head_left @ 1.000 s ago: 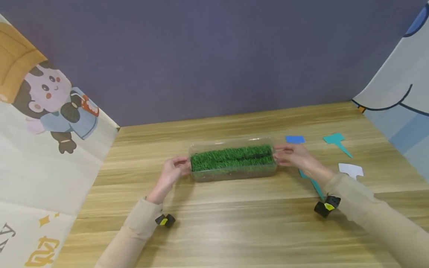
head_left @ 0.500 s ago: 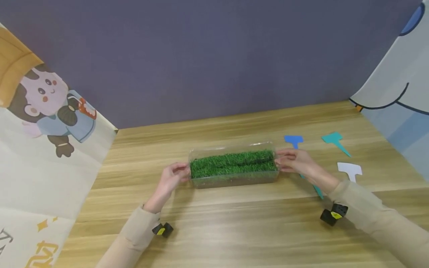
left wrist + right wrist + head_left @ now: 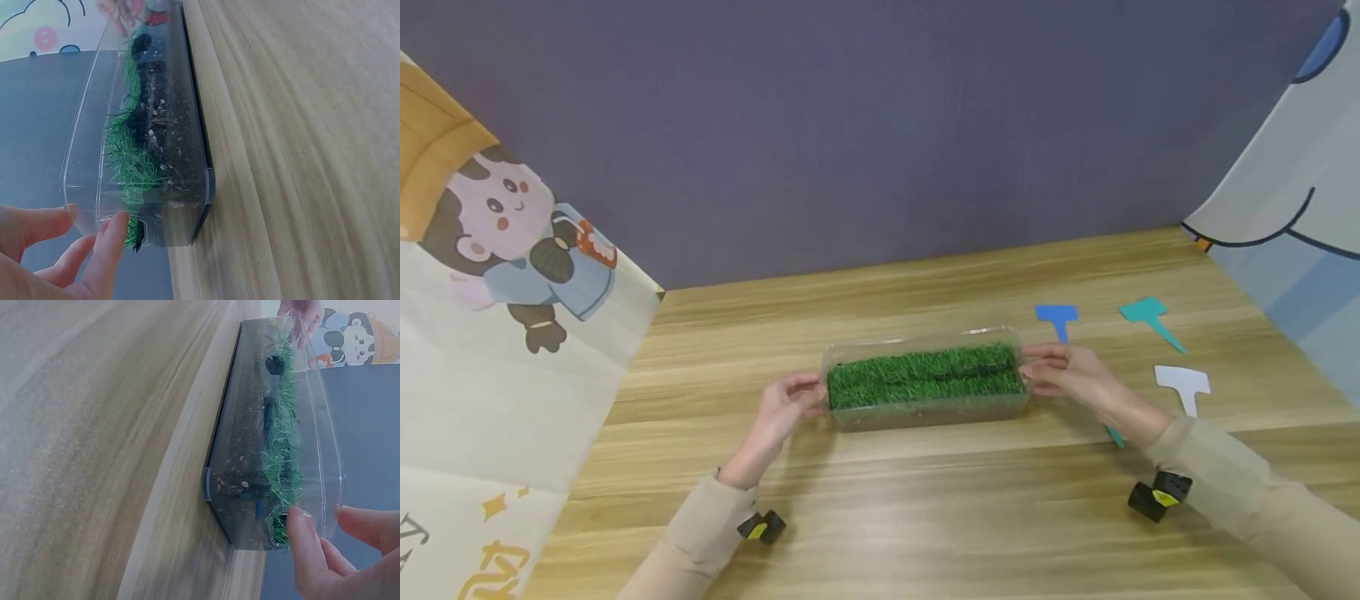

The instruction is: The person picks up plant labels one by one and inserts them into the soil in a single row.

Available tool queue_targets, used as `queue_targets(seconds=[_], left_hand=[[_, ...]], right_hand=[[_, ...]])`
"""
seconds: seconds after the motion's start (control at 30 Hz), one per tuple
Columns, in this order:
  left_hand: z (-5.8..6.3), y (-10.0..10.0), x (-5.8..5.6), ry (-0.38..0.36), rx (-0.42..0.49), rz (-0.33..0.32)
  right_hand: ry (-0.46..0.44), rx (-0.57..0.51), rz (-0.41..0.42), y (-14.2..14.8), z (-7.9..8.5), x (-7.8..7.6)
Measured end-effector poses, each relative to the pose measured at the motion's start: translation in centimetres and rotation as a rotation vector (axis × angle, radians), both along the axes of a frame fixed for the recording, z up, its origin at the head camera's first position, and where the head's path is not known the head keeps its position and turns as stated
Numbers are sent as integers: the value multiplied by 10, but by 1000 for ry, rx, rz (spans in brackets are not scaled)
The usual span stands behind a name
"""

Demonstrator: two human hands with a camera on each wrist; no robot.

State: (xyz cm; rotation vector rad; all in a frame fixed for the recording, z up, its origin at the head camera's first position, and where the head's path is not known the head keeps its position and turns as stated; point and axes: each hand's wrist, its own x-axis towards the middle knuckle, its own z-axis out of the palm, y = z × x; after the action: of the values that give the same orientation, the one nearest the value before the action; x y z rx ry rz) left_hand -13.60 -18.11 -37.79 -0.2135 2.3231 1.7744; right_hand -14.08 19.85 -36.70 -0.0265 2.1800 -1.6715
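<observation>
A long clear plastic planter (image 3: 928,414) stands on the wooden table. Strips of green artificial grass (image 3: 925,375) lie in it, over a layer of dark soil with pale bits (image 3: 165,128) visible through the wall in the left wrist view. My left hand (image 3: 778,412) grips the planter's left end, fingertips against the end wall and rim. At the opposite end, my right hand (image 3: 1075,375) grips the wall the same way, as the right wrist view also shows. The undersides of both hands' fingers are partly hidden.
Right of the planter lie T-shaped plant labels: a blue label (image 3: 1057,313), a teal label (image 3: 1150,312) and a white label (image 3: 1183,380). Another teal label (image 3: 1114,436) is mostly covered by my right hand. A dark panel (image 3: 880,142) rises behind the table.
Both hands have drawn the planter a short way toward me and slightly right. The blue label and more of the white one have come into sight beside my right arm.
</observation>
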Motion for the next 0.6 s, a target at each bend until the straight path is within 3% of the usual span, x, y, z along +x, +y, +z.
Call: queue_targets(seconds=[0.6], left_hand=[[1,0,2,25,5,1]], right_hand=[[33,4,0,-1,3,4]])
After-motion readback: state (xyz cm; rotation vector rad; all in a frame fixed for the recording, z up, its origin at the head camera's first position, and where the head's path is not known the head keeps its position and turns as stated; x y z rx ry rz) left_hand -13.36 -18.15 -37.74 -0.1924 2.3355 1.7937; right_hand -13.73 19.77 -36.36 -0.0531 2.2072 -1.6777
